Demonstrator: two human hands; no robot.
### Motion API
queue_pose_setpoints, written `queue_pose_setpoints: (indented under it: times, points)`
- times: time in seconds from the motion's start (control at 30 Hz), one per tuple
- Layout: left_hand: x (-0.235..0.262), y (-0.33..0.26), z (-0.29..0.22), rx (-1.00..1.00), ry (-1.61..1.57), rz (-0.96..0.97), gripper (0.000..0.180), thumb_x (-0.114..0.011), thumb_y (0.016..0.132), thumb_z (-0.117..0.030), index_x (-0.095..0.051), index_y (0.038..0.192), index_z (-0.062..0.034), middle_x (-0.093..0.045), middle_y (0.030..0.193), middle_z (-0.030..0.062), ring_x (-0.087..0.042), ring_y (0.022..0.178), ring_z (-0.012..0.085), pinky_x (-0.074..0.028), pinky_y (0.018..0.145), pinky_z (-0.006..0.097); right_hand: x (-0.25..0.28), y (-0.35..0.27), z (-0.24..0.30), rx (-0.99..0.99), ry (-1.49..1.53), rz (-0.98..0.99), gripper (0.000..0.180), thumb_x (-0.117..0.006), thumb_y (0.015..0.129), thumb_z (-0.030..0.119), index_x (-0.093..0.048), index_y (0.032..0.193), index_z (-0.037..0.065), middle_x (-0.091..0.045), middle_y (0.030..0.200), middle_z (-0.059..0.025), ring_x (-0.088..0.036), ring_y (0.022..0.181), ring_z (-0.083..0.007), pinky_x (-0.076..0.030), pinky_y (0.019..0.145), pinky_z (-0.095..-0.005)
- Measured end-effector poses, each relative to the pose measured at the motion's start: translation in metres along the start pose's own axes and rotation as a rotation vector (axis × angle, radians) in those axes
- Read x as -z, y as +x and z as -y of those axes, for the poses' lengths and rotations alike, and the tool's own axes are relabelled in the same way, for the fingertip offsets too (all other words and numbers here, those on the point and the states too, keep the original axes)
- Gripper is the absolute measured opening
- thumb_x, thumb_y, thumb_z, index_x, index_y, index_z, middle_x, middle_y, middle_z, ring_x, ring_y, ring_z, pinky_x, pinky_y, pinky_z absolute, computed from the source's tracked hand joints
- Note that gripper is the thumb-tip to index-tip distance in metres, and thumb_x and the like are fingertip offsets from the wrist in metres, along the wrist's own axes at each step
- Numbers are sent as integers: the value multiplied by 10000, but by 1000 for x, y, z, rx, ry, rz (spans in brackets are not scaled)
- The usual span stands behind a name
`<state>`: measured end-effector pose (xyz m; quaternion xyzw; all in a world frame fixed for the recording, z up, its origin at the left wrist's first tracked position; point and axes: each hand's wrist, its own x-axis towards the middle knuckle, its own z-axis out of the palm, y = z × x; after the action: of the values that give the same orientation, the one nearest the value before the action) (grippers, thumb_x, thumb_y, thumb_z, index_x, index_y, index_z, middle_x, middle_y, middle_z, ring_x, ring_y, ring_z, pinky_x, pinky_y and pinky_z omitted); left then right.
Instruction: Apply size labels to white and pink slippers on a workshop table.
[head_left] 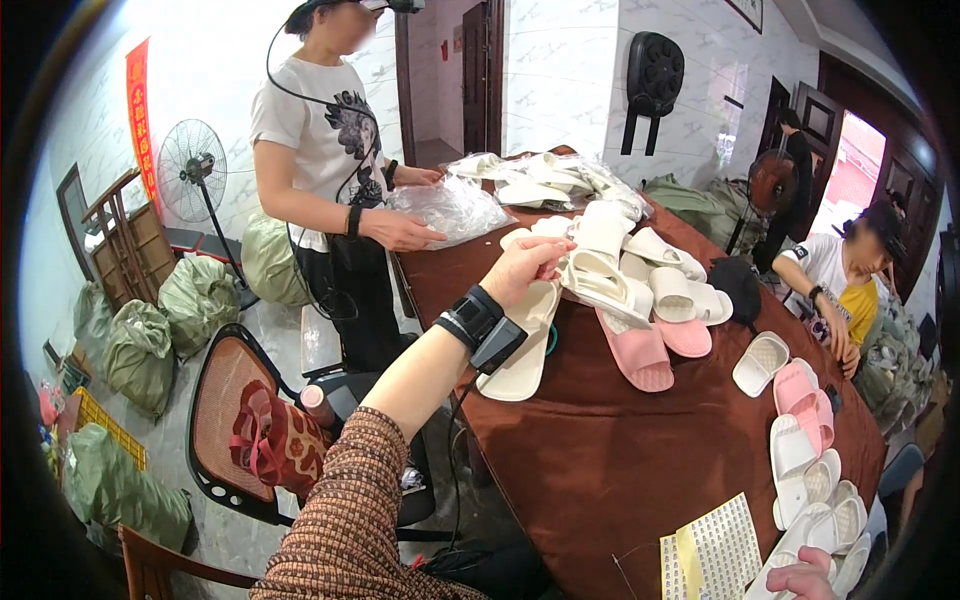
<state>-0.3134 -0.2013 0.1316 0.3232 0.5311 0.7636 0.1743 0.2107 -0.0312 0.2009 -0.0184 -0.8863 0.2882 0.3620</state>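
left hand (528,268): fingers curled, eleven o'clock on the tabletop (600,455), right up by cream slippers (602,235); grip, can't tell!
right hand (805,577): five o'clock, by white slippers (793,452), partly cut off; can't tell its state.

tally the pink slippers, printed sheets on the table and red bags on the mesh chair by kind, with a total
Pink slippers: 4
Printed sheets: 1
Red bags: 1
Total: 6

Bare tablecloth (600,450) between slippers (672,295) and label sheet (730,545)
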Motion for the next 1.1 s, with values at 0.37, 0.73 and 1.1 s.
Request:
queue_pose_setpoints:
  times: [0.37,0.73,1.1]
  points:
    - [-56,1,10,48,-15,97,281,-586,926,-114,-680,1144,38,-532,711,-41,-428,610,46,-451,694,217,4,0,1,18,-9,27,393,-437,938,208,-653,901,-119,-676,826,-201,-645,814,-352,-426,967,-589]
    - [-127,-16,33,-49,158,402,234,-640,912,-155,-739,1077,-23,-679,842,-30,-544,750,42,-452,704,217,2,2,7,-40,-49,18,500,-472,998,336,-666,910,-116,-676,846,-190,-649,868,-376,-426,983,-565]
    - [-21,-11,91,-94,1531,153,343,-639,836,-313,-691,873,24,-669,851,246,-665,824,417,-531,738,496,18,5,6,86,-76,140,455,-380,1060,278,-633,985,-93,-674,876,-199,-662,867,-345,-425,994,-580]
